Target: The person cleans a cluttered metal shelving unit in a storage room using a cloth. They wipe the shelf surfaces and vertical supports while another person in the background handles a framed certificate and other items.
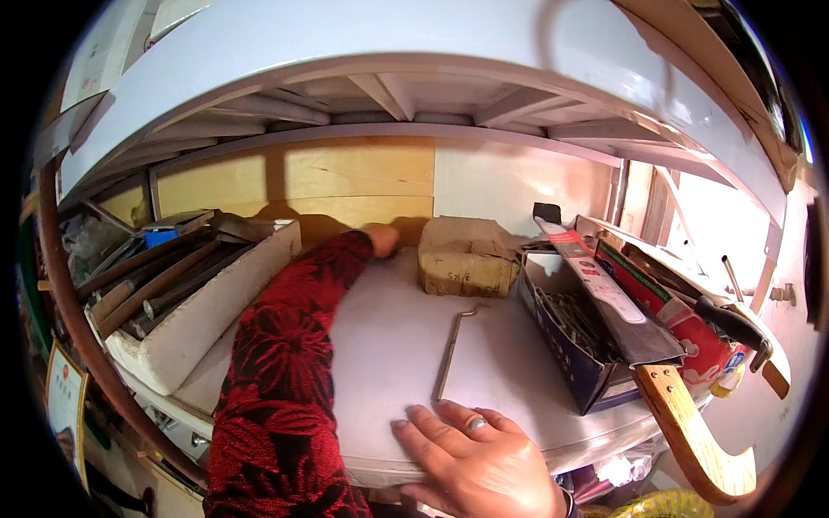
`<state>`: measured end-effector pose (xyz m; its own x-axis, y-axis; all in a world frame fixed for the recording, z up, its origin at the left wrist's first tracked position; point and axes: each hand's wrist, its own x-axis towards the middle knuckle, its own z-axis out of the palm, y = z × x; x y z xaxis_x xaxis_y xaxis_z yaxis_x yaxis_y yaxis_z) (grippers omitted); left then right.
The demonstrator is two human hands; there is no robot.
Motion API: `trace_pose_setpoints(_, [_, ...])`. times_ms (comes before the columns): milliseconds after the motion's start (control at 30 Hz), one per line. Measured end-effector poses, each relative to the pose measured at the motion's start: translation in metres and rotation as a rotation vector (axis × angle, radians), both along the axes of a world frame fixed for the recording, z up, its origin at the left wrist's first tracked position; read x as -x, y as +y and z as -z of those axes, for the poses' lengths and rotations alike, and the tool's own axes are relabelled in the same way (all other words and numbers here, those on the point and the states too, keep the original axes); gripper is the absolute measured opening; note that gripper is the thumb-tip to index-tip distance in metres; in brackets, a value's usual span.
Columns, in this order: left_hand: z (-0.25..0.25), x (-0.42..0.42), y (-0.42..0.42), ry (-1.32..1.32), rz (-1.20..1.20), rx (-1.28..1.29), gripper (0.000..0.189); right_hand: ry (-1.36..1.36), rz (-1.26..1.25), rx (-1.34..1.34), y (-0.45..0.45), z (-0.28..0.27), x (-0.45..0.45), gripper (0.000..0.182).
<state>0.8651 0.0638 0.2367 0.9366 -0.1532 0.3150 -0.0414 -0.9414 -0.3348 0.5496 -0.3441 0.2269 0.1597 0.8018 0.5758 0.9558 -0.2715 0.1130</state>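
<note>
My left arm, in a red and black patterned sleeve, reaches to the back of the white shelf [382,388]. My left hand [382,239] is near the back panel, left of a worn cardboard box [466,256]; it is blurred, and its fingers and anything in them are hard to make out. My right hand [476,447] rests palm down on the shelf's front edge, fingers spread, a ring on one. Just beyond its fingertips lies a thin bent metal rod [448,356].
At left stands a white foam box [201,330] of wooden-handled tools. At right, a dark blue box [563,362] holds metal pieces; across it lies a sheathed saw or blade with a wooden handle [696,434]. A thick upper shelf beam [414,39] hangs overhead.
</note>
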Motion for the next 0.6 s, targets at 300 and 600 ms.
trace_pose_setpoints(300, [-0.017, 0.035, 0.017, 0.028, -0.073, -0.021, 0.024, -0.045, 0.072, 0.023, 0.0, 0.003, -0.004, 0.051])
trace_pose_setpoints(600, [0.009, -0.006, 0.019, -0.057, 0.129, -0.026, 0.019, -0.009, -0.044, -0.008, 0.003, 0.002, 0.004, 0.051])
